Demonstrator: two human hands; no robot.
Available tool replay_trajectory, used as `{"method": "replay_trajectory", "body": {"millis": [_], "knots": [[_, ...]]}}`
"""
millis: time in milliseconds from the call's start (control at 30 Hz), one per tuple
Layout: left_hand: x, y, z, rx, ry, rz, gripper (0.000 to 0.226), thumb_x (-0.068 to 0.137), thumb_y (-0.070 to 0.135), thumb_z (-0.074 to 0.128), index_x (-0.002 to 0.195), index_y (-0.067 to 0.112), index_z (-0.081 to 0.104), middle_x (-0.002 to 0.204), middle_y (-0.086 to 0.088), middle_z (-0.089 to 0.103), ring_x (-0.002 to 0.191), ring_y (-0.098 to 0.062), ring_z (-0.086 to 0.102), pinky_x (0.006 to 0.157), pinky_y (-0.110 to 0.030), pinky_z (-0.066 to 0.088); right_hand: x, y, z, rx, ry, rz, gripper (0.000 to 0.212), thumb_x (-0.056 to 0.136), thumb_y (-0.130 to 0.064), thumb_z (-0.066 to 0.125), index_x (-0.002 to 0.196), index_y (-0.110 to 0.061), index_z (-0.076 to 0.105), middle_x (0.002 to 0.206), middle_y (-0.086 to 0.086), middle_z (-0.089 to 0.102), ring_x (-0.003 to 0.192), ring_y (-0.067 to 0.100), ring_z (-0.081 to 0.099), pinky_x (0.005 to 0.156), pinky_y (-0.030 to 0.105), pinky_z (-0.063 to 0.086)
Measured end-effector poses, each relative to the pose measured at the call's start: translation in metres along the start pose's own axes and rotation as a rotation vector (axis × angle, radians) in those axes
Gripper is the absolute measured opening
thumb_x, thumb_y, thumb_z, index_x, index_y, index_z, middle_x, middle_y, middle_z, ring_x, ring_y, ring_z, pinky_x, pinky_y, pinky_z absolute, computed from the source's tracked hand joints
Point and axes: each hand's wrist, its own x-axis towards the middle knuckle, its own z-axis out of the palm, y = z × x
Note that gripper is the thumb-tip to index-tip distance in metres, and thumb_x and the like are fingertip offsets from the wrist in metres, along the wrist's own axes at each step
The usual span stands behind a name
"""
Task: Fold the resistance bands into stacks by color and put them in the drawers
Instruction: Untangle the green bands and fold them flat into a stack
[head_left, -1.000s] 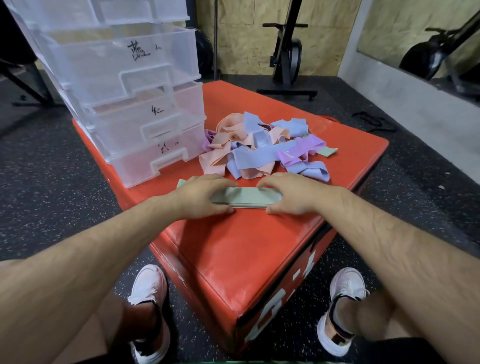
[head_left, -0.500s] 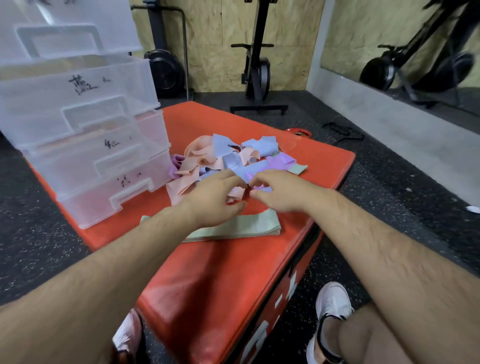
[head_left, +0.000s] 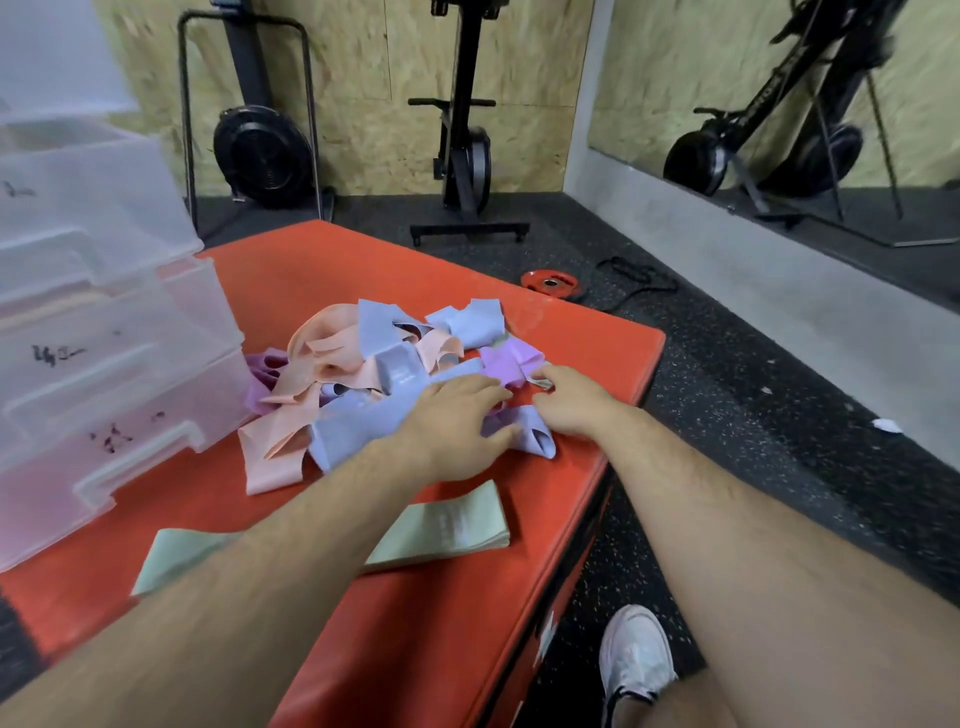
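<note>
Thumb and forefinger of the right hand (head_left: 569, 402) look to pinch the end of a pale green band (head_left: 542, 383) at the right edge of the heap. The grip is closed small and tight, and little of the band shows. The left hand (head_left: 457, 421) lies just beside it, fingers spread flat, pressing on a blue band (head_left: 363, 421) and holding nothing. Around them the heap of bands (head_left: 322, 364), peach, blue and lilac, lies tangled on the red box (head_left: 363, 270). Nearer the person a folded green stack (head_left: 457, 525) rests apart from the heap, and the clear drawers (head_left: 104, 364) stand at the left. The step in hand seems to be gathering greens. Next, the band must be drawn free while the left hand pins its neighbours, then folded onto the stack.
</note>
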Motion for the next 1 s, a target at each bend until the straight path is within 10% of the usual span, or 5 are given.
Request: {"method": "replay_trajectory", "body": {"millis": [233,400,500,767,1000], "knots": [[-0.001,-0.001,-0.016,-0.046,0.016,-0.028,0.046,0.094,0.049,0.053,0.132,0.023,0.058,0.137,0.006,0.055,0.131,-0.017,0.045,0.101,-0.029,0.032,-0.011,-0.004,-0.020,0.143,0.257,-0.065,0.023,0.093,-0.011,0.049,0.105,-0.002,0.067,0.106,0.013,0.068,0.102,0.033,0.061,0.076,0.034,0.041],[0.001,0.001,-0.030,-0.080,0.086,-0.030,0.049,0.094,0.048,0.056,0.135,0.020,0.056,0.143,0.006,0.052,0.135,-0.015,0.042,0.107,-0.031,0.033,-0.031,-0.027,-0.065,0.348,0.553,-0.234,0.040,0.098,-0.009,0.050,0.137,-0.007,0.058,0.143,0.003,0.056,0.136,0.016,0.047,0.109,0.016,0.032],[0.003,0.002,-0.040,-0.194,0.164,-0.063,0.051,0.094,0.043,0.059,0.138,0.019,0.053,0.146,0.005,0.050,0.137,-0.012,0.042,0.109,-0.026,0.032,-0.041,-0.046,-0.084,0.535,0.636,-0.327,0.041,0.097,-0.006,0.051,0.137,-0.010,0.060,0.141,-0.003,0.056,0.128,0.003,0.052,0.103,0.004,0.033],[0.001,0.013,-0.081,-1.059,0.245,-0.189,0.044,0.092,0.024,0.068,0.133,0.028,0.052,0.133,0.011,0.059,0.113,-0.003,0.062,0.092,-0.025,0.052,-0.061,-0.091,-0.071,0.765,0.223,-0.412,0.036,0.096,0.000,0.049,0.117,-0.015,0.074,0.122,-0.003,0.071,0.117,0.011,0.065,0.108,0.033,0.047],[-0.019,0.003,-0.097,-1.062,0.396,-0.344,0.019,0.096,0.016,0.063,0.114,0.010,0.062,0.098,-0.006,0.074,0.072,-0.009,0.071,0.040,-0.008,0.039,-0.063,-0.114,-0.051,0.957,0.116,-0.374,0.034,0.095,0.010,0.044,0.112,-0.014,0.062,0.124,0.008,0.065,0.095,0.019,0.074,0.084,0.029,0.058]]}}
